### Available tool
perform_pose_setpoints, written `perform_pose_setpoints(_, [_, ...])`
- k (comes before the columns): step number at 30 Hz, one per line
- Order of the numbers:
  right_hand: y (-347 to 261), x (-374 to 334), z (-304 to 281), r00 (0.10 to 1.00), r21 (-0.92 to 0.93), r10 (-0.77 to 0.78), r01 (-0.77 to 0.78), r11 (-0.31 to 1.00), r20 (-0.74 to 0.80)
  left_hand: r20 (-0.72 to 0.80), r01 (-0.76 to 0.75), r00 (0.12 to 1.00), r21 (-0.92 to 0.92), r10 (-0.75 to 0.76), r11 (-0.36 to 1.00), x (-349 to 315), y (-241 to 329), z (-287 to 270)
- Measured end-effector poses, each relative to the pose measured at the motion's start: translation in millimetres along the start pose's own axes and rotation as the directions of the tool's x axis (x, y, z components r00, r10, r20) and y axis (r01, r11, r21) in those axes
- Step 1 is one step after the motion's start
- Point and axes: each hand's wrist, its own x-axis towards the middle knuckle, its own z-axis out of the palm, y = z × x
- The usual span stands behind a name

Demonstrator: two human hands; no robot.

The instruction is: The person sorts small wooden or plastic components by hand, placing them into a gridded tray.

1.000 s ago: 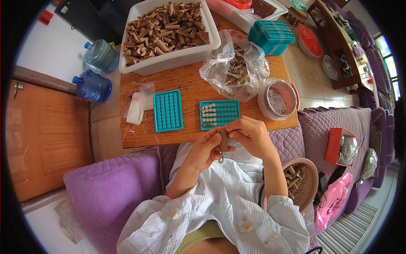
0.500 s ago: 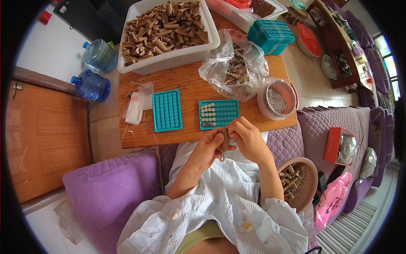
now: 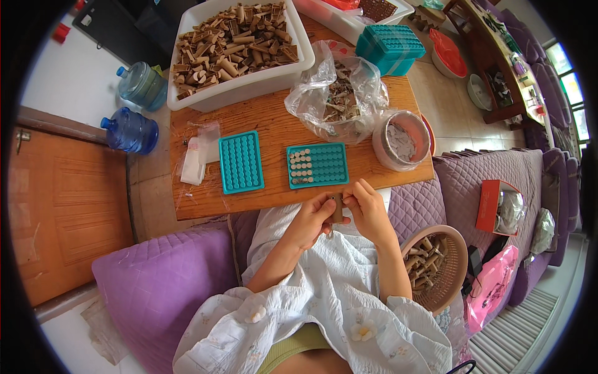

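Above my lap, just off the table's front edge, my left hand [image 3: 313,219] grips a small brown tube-like piece [image 3: 338,209] between thumb and fingers. A small metal loop [image 3: 329,234] hangs from its lower end. My right hand [image 3: 370,210] is closed in a pinch against the piece's right side; whatever lies between those fingertips is hidden. Just beyond my hands is a teal tray [image 3: 328,165] with rounded hollows. Rows of small pale discs [image 3: 301,166] fill its left part. Left of it lies a similar teal tray [image 3: 242,162] without discs.
A white bin [image 3: 243,90] heaped with brown pieces stands at the table's back left. Nearby are an open plastic bag [image 3: 311,103], stacked teal trays [image 3: 390,53] and a round tub [image 3: 386,149] of white scraps. A basket [image 3: 451,283] of brown pieces sits at my right.
My right fingers have shifted slightly against the brown piece, and the metal loop shows less below my left hand. The whole view has moved a little; the trays and discs look the same.
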Motion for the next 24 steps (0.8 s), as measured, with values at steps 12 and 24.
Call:
perform_pose_setpoints(12, [-2.9,0.7,17.2,0.982,0.016,0.013,-0.01,1.0,-0.189,0.004,-0.067,0.998,0.111,0.067,0.992,0.6,2.0,-4.0])
perform_pose_setpoints(24, [-9.8,-15.3,-36.1,0.996,0.042,0.015,-0.019,0.999,0.093,0.298,0.096,0.951,-0.04,-0.079,0.995,11.0,3.5,13.5])
